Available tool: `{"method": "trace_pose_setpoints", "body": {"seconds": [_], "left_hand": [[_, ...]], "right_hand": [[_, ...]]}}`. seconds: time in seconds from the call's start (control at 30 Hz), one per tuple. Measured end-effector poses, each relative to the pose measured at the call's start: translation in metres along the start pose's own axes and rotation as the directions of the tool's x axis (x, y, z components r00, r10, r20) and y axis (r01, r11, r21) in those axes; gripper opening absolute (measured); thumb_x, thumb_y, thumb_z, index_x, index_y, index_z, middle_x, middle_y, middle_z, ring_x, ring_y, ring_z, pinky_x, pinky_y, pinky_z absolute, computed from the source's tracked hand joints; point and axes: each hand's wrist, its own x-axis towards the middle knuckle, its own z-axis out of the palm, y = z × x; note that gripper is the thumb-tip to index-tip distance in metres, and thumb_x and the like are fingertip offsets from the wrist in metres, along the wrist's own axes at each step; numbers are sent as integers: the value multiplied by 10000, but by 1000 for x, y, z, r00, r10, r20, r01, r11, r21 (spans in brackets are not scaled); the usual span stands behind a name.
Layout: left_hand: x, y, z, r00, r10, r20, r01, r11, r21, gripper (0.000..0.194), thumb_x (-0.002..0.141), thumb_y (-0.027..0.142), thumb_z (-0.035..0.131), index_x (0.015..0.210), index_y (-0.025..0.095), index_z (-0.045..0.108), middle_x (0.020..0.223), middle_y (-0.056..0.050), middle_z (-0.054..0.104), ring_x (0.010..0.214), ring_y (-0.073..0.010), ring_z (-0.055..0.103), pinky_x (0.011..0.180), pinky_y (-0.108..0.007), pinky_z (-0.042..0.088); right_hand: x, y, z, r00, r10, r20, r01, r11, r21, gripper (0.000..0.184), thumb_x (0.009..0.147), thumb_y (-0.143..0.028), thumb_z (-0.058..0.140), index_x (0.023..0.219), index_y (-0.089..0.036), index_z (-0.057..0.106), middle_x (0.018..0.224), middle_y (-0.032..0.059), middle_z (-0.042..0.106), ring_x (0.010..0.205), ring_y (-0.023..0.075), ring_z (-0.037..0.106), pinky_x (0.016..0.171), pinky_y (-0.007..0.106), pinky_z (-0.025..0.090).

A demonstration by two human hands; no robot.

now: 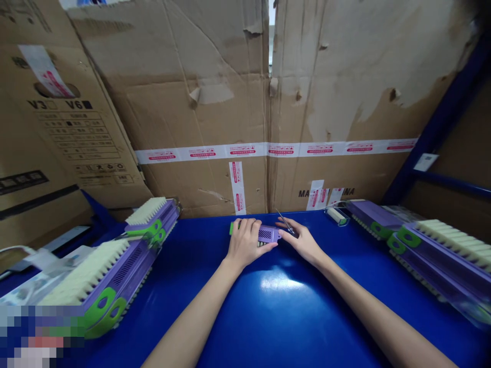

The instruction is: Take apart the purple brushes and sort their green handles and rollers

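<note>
My left hand (pixel 245 240) is wrapped over a small purple and green sponge head (pixel 269 234) just above the blue table. Its green end shows left of my fingers, and a cream ridged edge shows beneath the slotted purple body. My right hand (pixel 301 240) is at the right end of the same piece, thumb and fingertips close to its purple tip. A thin metal tool (pixel 284 221) sticks up and to the left from the fingers of my right hand. Its exact kind is too small to make out.
Purple and green sponge heads with cream ridged pads are stacked at left (pixel 128 266) and right (pixel 429 250). A small clear box (pixel 337 216) with a cream block sits at the back right. Cardboard sheets (pixel 207 117) wall the back of the blue table (pixel 284 327).
</note>
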Motion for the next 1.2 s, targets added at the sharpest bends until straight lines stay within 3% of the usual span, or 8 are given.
{"method": "trace_pose_setpoints", "body": {"seconds": [0.17, 0.43, 0.63, 0.87, 1.07, 1.2], "left_hand": [[-1, 1, 2, 1000, 0, -21, 0, 1000, 0, 596, 752, 671, 527, 1019, 139, 557, 983, -123, 638, 907, -269, 563, 848, -437, 377], [2, 1, -2, 1000, -13, 22, 13, 1000, 8, 503, 784, 601, 546, 959, 131, 592, 945, -114, 644, 885, -260, 557, 852, -431, 380], [1, -3, -1, 997, -67, 34, 67, 998, -16, 529, 790, 599, 543, 1065, 152, 607, 1043, -121, 643, 992, -272, 553, 986, -490, 317], [-1, -6, -3, 998, -41, 57, 44, 997, -59, 480, 876, 476, 465, 1196, 130, 557, 1200, -141, 586, 1102, -276, 514, 1031, -479, 308], [-1, -5, -3, 997, -9, 72, 13, 998, -54, 625, 821, 583, 485, 1231, 113, 529, 1256, -176, 540, 1183, -306, 470, 1081, -530, 235], [-2, -5, -3, 997, 24, 78, -21, 999, -39, 682, 784, 633, 498, 1231, 119, 523, 1273, -190, 519, 1205, -324, 449, 1087, -560, 196]], "right_hand": [[-1, -2, -2, 999, 35, 26, -36, 998, 50, 563, 798, -508, 558, 1226, -141, 558, 1201, 121, 623, 1126, 258, 572, 1001, 416, 422], [-5, -5, 6, 995, -52, 81, 52, 999, -6, 716, 706, -440, 701, 1328, -174, 468, 1343, 116, 514, 1234, 248, 485, 1065, 404, 362], [-7, -2, 9, 988, -125, 94, 141, 971, -195, 644, 734, -377, 664, 1322, -183, 486, 1328, 108, 530, 1209, 245, 511, 1058, 407, 370], [-3, 6, 16, 992, -127, 24, 129, 959, -252, 656, 733, -340, 647, 1339, -188, 450, 1223, 96, 611, 1124, 229, 578, 976, 381, 447], [-1, 10, 18, 991, -128, -34, 119, 972, -201, 619, 743, -329, 626, 1321, -183, 461, 1184, 89, 631, 1082, 216, 602, 943, 349, 467], [-2, 6, 15, 992, -88, -95, 67, 976, -209, 611, 763, -354, 603, 1328, -177, 450, 1030, 69, 688, 916, 202, 659, 851, 333, 498]]}}
